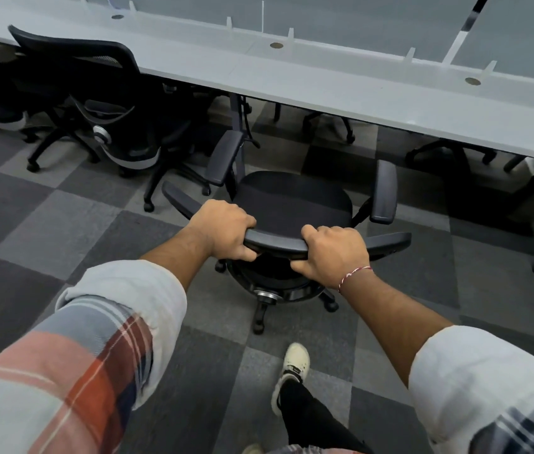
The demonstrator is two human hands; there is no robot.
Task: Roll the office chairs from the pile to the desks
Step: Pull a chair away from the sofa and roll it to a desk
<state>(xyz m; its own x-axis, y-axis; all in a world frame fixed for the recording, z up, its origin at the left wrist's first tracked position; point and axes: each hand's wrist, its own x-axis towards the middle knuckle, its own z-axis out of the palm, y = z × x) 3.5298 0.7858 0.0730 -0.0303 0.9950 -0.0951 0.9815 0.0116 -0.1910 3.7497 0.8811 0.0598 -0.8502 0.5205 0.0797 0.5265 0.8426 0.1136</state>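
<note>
The office chair is just short of the table
My left hand and right hand both grip the top rim of its backrest. It's on the checkered carpet, seat facing the table, with another chair parked to its left.

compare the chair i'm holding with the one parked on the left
The held chair stands short of the desk; the parked chair is drawn up to it. The left hand and right hand grip the held chair's backrest; nothing touches the parked chair. The held chair's seat shows fully; the parked chair's is hidden. Both are black, on castors.
</note>
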